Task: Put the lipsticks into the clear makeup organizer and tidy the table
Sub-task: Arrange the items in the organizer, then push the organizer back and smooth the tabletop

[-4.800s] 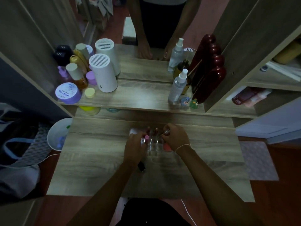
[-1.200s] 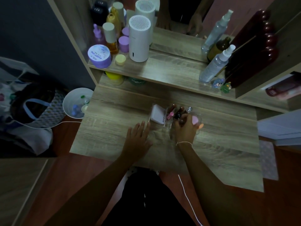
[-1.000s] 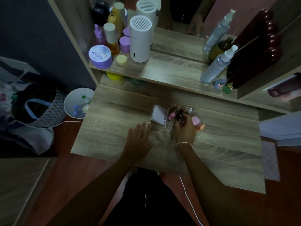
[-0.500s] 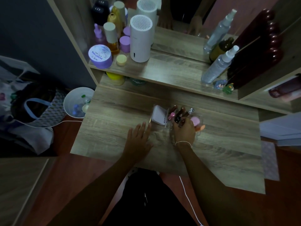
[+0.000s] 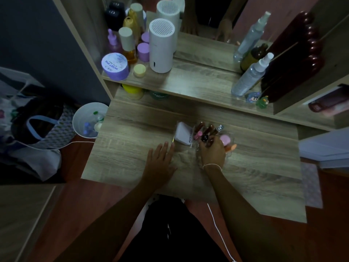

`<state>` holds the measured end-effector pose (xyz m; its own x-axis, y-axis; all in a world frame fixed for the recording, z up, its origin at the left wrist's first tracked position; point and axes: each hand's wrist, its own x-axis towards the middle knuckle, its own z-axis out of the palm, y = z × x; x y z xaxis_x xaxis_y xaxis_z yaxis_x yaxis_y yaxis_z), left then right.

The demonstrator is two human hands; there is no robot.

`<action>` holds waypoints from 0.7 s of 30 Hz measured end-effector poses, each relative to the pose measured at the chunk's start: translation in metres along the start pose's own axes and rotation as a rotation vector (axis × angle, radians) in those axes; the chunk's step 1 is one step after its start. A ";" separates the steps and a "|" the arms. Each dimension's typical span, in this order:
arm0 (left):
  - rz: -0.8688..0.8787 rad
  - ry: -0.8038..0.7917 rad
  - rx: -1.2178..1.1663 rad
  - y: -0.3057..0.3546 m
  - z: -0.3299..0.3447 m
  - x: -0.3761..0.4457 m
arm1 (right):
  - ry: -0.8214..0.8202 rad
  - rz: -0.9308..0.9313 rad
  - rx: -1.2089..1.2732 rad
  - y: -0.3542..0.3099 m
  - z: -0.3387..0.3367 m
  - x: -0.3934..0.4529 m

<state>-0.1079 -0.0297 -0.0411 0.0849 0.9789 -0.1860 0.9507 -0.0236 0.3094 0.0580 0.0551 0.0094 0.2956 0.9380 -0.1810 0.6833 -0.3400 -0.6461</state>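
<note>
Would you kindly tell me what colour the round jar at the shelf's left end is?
The jar is purple; the head view shows it.

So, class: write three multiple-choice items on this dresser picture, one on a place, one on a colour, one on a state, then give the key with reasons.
1. Where does the white cylinder stand?
A. on the shelf
B. on the floor
C. in the organizer

2. What colour is the jar marked MOIST HYA?
A. green
B. purple
C. red

3. How is the left hand?
A. gripping a bottle
B. raised in the air
C. flat on the table, holding nothing

Key: 1 A, it stands on the shelf beside the bottles. 2 B, its lid and wall are purple. 3 C, the fingers lie spread on the table, while the right hand is at the organizer.
</note>
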 end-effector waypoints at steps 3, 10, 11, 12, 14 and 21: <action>0.012 0.004 0.012 -0.002 0.001 -0.001 | 0.006 -0.010 0.002 0.003 -0.001 -0.002; 0.015 -0.013 0.013 -0.001 0.001 0.000 | 0.011 -0.042 0.005 0.016 -0.003 -0.007; 0.017 -0.016 0.012 -0.001 0.000 0.000 | 0.012 -0.042 0.005 0.017 -0.002 -0.008; 0.018 -0.021 0.015 -0.002 0.000 0.000 | 0.010 -0.040 0.004 0.019 -0.001 -0.010; 0.016 -0.032 0.023 -0.001 0.000 0.000 | -0.003 -0.055 -0.008 0.022 0.000 -0.013; 0.012 -0.035 0.006 -0.002 0.000 -0.002 | -0.113 -0.280 -0.241 0.040 0.000 -0.033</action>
<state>-0.1098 -0.0314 -0.0412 0.1063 0.9708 -0.2153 0.9512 -0.0362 0.3064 0.0753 0.0104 -0.0106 0.0092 0.9937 -0.1118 0.8682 -0.0634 -0.4922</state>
